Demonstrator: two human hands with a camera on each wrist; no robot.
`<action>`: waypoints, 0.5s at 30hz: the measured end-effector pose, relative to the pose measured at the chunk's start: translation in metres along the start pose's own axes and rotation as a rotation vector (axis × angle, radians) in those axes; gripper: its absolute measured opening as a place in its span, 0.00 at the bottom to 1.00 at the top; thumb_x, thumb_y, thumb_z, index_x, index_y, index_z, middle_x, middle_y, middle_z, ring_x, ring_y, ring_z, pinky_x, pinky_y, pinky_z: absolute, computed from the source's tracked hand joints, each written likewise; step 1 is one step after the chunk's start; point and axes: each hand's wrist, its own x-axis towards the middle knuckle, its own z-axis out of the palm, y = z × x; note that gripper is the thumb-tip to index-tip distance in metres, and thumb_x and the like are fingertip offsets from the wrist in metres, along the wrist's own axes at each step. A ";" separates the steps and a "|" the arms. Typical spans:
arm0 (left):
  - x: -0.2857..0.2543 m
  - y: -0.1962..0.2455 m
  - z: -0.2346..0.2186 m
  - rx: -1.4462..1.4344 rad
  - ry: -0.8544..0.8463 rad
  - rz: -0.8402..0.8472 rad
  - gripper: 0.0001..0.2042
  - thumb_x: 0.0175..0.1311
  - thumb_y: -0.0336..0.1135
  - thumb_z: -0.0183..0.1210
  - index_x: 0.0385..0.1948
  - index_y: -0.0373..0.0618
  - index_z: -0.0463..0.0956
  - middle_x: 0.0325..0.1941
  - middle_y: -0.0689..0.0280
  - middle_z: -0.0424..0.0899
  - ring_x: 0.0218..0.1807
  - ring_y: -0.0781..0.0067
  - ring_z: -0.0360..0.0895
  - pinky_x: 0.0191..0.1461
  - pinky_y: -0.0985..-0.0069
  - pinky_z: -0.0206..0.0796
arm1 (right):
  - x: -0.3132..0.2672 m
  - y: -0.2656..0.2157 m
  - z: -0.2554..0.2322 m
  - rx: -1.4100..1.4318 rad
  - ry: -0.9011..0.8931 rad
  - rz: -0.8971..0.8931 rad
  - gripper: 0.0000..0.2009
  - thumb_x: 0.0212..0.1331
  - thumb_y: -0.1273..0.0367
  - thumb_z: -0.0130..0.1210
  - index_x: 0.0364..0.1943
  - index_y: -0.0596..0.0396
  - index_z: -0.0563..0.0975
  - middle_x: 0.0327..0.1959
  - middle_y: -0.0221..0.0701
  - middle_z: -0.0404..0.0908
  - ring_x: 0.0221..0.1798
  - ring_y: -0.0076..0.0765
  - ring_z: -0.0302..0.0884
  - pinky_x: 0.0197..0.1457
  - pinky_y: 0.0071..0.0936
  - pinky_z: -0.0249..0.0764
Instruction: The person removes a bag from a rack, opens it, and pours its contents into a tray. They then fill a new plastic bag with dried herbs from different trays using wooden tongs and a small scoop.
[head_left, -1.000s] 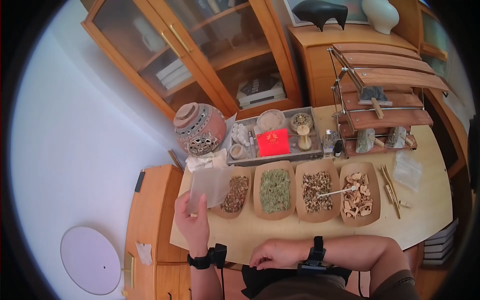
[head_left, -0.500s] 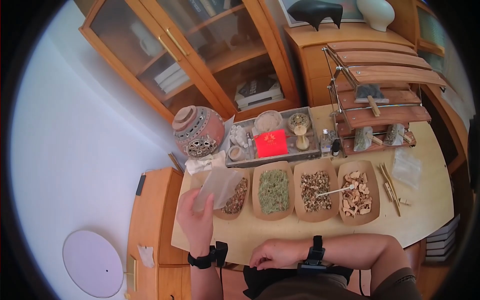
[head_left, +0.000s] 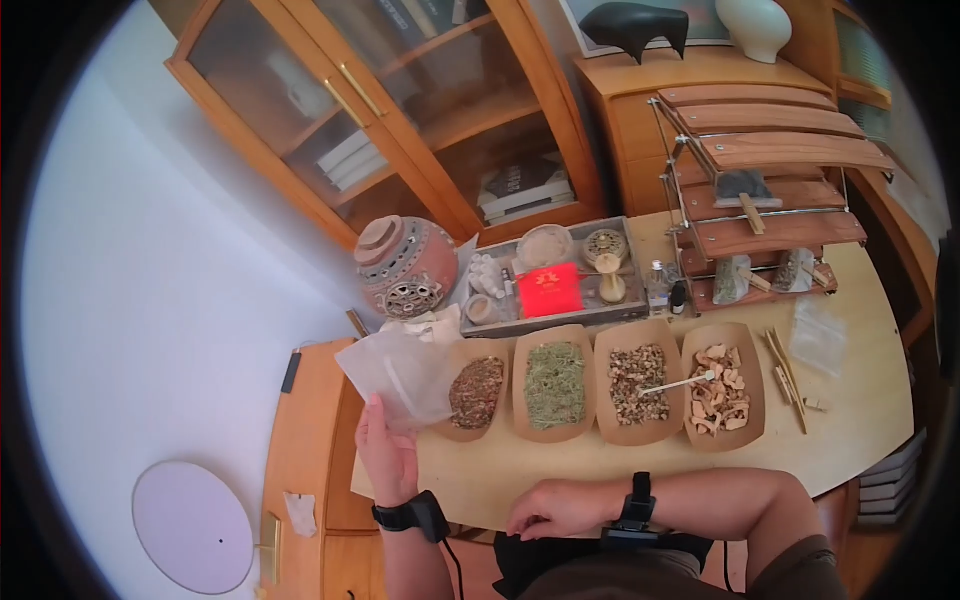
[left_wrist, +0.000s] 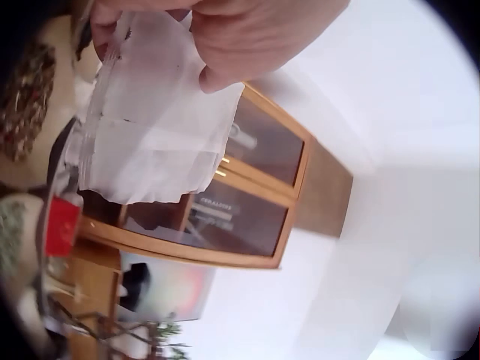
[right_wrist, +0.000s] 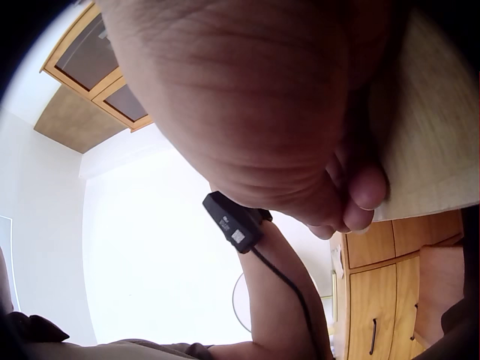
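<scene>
One pale worktop (head_left: 470,480) carries the scene, and at its far right the slatted wooden rack (head_left: 775,152), with small filled bags (head_left: 732,280) on its lower slat, stands just as it did a second ago. Four brown paper trays (head_left: 556,435) of dried plant pieces keep their row in front of the person, and I see no difference in what they hold. What does change is at the left end: the whitish translucent pouch (head_left: 395,380) swings leftward and turns its broad face to the head camera, where half a second ago it leaned further in above the leftmost tray (head_left: 470,436). From the head view it now overlaps only that tray's left part; whether they touch I cannot tell. It looks flat, with no contents that I can make out, so I judge that the pouch is being turned and handled one-handed, with the plant pieces not yet involved. The left hand (head_left: 388,455) pinches it by its near edge, digits on both faces, and now sits lower under it than before. The right hand (head_left: 555,507) does not shift; it rests loosely curled by the worktop's near edge, apparently holding nothing. Smallest, the white spoon (head_left: 678,383) lies across the third and fourth trays, untouched, which suggests that no scooping is under way.
</scene>
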 end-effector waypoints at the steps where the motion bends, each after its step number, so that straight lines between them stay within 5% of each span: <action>1: -0.002 0.001 -0.004 0.007 0.007 0.014 0.15 0.81 0.43 0.54 0.56 0.42 0.78 0.56 0.60 0.84 0.49 0.69 0.81 0.53 0.67 0.75 | 0.001 0.001 0.000 0.003 -0.008 -0.006 0.10 0.66 0.72 0.63 0.49 0.59 0.83 0.39 0.37 0.88 0.42 0.37 0.87 0.49 0.34 0.81; 3: -0.007 0.004 -0.020 -0.250 -0.116 -0.285 0.19 0.82 0.46 0.49 0.60 0.42 0.75 0.55 0.60 0.84 0.50 0.65 0.80 0.54 0.62 0.73 | 0.000 0.001 -0.002 -0.015 -0.038 0.008 0.11 0.67 0.72 0.63 0.51 0.59 0.83 0.41 0.36 0.88 0.42 0.34 0.86 0.49 0.32 0.81; 7: -0.020 -0.005 -0.029 -0.700 -0.267 -0.430 0.17 0.78 0.43 0.51 0.58 0.43 0.78 0.50 0.62 0.79 0.53 0.65 0.75 0.55 0.65 0.70 | -0.001 -0.003 -0.004 -0.027 -0.054 0.023 0.11 0.69 0.70 0.63 0.52 0.58 0.83 0.43 0.33 0.88 0.43 0.30 0.84 0.49 0.29 0.79; 15: -0.041 -0.003 -0.024 -0.377 -0.196 -0.340 0.18 0.77 0.44 0.51 0.60 0.45 0.75 0.52 0.61 0.81 0.52 0.61 0.77 0.54 0.59 0.71 | -0.001 0.002 -0.001 -0.150 -0.051 -0.053 0.11 0.67 0.69 0.63 0.50 0.58 0.84 0.44 0.39 0.88 0.48 0.44 0.85 0.54 0.38 0.79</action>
